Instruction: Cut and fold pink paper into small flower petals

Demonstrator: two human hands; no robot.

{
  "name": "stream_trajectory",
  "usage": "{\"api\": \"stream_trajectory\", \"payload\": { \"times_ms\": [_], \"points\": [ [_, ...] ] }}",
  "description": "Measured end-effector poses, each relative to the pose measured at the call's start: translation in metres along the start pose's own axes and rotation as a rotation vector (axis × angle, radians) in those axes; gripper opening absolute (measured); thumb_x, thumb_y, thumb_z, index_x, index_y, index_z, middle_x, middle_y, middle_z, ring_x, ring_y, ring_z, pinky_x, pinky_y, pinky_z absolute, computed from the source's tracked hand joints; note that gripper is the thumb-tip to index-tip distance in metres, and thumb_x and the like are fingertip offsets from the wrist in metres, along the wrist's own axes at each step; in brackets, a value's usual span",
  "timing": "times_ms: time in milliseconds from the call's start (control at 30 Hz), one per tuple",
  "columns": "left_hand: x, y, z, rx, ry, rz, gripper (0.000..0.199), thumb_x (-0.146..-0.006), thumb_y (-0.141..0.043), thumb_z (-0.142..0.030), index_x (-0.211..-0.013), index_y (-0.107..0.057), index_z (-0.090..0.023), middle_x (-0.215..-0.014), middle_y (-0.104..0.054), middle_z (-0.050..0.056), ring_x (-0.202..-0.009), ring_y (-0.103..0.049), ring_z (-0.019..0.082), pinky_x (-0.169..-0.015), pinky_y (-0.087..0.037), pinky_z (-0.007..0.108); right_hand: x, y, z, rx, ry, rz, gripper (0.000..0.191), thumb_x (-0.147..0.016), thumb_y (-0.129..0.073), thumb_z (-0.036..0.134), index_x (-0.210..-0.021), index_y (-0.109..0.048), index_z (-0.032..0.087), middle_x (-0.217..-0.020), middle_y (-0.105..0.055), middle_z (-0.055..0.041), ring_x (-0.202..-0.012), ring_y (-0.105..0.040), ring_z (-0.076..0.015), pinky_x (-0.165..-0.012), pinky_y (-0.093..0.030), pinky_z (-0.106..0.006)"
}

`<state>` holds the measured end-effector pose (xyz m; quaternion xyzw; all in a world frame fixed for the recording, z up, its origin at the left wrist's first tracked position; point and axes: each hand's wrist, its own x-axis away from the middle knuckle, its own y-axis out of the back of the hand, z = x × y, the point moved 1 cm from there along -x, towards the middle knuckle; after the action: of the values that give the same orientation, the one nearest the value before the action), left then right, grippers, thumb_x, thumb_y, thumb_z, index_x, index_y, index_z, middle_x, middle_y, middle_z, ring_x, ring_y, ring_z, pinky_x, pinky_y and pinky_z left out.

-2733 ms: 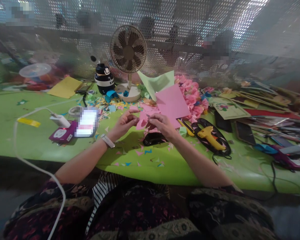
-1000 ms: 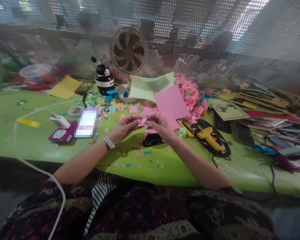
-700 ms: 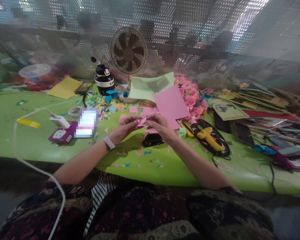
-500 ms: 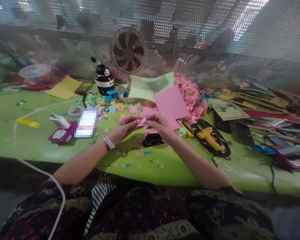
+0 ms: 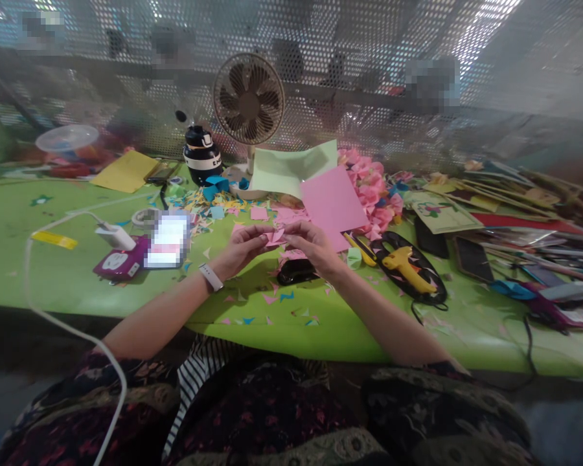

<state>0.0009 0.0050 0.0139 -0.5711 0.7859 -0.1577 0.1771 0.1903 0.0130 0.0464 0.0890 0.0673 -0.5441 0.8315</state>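
A small folded piece of pink paper [image 5: 274, 238] is pinched between the fingertips of both hands, a little above the table. My left hand [image 5: 243, 246] has its left edge, and a pale band circles that wrist. From the other side, my right hand [image 5: 313, 244] grips the right edge with thumb and fingers. Below the right hand lies a glossy black object [image 5: 295, 272], perhaps a stapler, partly covered by pink paper and the hand. Beyond the hands rest a pink sheet [image 5: 333, 200] and a pale green sheet [image 5: 296, 169].
Paper scraps litter the green table [image 5: 252, 333]. Left are a lit phone [image 5: 166, 241], a purple box [image 5: 120, 260] and a white cable [image 5: 78, 327]. A fan [image 5: 249, 98] and bottle [image 5: 203, 158] stand behind. Right lie a yellow glue gun [image 5: 411, 268] and pink paper flowers [image 5: 369, 184].
Both hands stay in nearly the same place with the pink paper between them. No other thing on the table has visibly moved.
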Motion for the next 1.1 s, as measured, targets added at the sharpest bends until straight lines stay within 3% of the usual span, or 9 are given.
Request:
{"api": "stream_trajectory", "payload": {
  "times_ms": [267,533,833,1100],
  "points": [
    [-0.0002,0.0017,0.0014,-0.020,-0.008,-0.009,0.024,-0.071,-0.082,-0.027,-0.092,-0.074,-0.019,-0.097,-0.073,0.004,-0.088,-0.067,0.016,-0.091,-0.053,0.035,-0.0002,-0.0011,0.0008,-0.008,-0.008,0.003,0.021,-0.076,-0.071,0.037,-0.088,-0.065,0.021,-0.088,-0.065,-0.0016,-0.079,-0.061,-0.0135,-0.076,-0.054,-0.031],
    [0.0016,-0.0032,-0.0015,-0.336,-0.179,-0.048,0.026,-0.075,-0.078,-0.031,-0.096,-0.073,-0.017,-0.092,-0.073,0.006,-0.083,-0.066,0.016,-0.082,-0.054,0.033,-0.0016,0.0006,-0.0014,0.060,-0.026,-0.014,0.017,-0.075,-0.068,0.032,-0.083,-0.063,0.019,-0.080,-0.066,-0.0006,-0.075,-0.062,-0.0133,-0.073,-0.052,-0.030],
    [-0.0017,0.0046,0.0049,-0.230,-0.124,-0.054,0.028,-0.075,-0.078,-0.030,-0.099,-0.073,-0.017,-0.093,-0.073,0.005,-0.082,-0.065,0.014,-0.084,-0.051,0.031,-0.0022,-0.0011,-0.0026,0.024,-0.013,-0.025,0.016,-0.075,-0.068,0.032,-0.082,-0.062,0.019,-0.079,-0.065,0.0000,-0.074,-0.063,-0.0126,-0.076,-0.053,-0.031],
    [0.0029,-0.0038,0.0046,-0.348,-0.175,-0.021,0.026,-0.078,-0.076,-0.031,-0.100,-0.071,-0.017,-0.098,-0.074,0.008,-0.086,-0.068,0.018,-0.087,-0.055,0.035,-0.0026,-0.0004,-0.0082,0.135,-0.013,-0.041,0.008,-0.071,-0.060,0.024,-0.077,-0.058,0.019,-0.073,-0.064,0.0003,-0.070,-0.063,-0.0144,-0.070,-0.052,-0.031]
  ]
}}
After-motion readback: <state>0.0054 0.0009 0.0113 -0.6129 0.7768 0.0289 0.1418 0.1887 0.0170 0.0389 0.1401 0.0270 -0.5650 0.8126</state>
